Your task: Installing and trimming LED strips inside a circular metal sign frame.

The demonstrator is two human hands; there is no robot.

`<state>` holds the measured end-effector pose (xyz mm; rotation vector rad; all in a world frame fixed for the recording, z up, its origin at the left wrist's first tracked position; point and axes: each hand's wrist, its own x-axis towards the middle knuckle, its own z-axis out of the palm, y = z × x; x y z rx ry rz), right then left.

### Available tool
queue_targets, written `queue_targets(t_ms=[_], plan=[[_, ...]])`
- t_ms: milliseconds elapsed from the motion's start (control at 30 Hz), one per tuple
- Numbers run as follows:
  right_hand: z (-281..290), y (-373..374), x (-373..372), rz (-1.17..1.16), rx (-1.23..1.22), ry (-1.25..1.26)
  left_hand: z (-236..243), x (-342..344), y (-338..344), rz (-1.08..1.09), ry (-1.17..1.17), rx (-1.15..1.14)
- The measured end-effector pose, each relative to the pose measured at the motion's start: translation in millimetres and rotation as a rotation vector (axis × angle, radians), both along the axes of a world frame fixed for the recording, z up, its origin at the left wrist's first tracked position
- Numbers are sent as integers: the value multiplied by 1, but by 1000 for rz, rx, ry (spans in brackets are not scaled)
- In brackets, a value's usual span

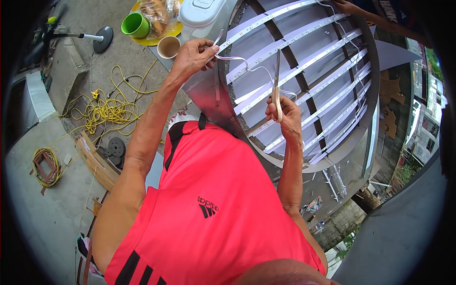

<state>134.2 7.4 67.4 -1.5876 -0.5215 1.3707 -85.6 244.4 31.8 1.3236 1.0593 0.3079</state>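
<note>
My left hand (pixel 194 58) pinches the end of a thin white wire (pixel 233 58) at the near left edge of a round frame (pixel 374 90). Light strips (pixel 294 72) in several parallel rows cross dark bars inside it, and the wire runs slackly over them to the right. In my right hand (pixel 289 118), held above the frame's lower part, is a pair of scissors (pixel 277 88) with pale handles. Their blades point away from me and look closed together, close to the wire but not clearly touching it.
Beyond my left hand are a cup (pixel 168 47), a green cup (pixel 135 25) on a yellow tray (pixel 146 42) with bagged food, and a white lidded container (pixel 201 13). Another person's arm (pixel 368 15) reaches the frame's far right. Tangled yellow cord (pixel 107 113) lies on the floor.
</note>
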Motion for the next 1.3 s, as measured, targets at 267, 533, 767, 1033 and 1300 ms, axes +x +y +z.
queue_targets(t_ms=[267, 533, 767, 1033, 1300], plan=[[-7, 16, -1, 119, -68, -14, -1, 5, 9, 21, 22, -34], [-4, 25, 15, 204, -61, 25, 4, 7, 18, -71, 155, 61], [-3, 41, 32, 286, -61, -12, 3, 10, 20, -59, 65, 14], [-8, 59, 42, 355, -179, -45, 9, 12, 25, -106, 114, -48], [-21, 63, 47, 374, -174, -25, 7, 11, 28, -73, 122, -9]])
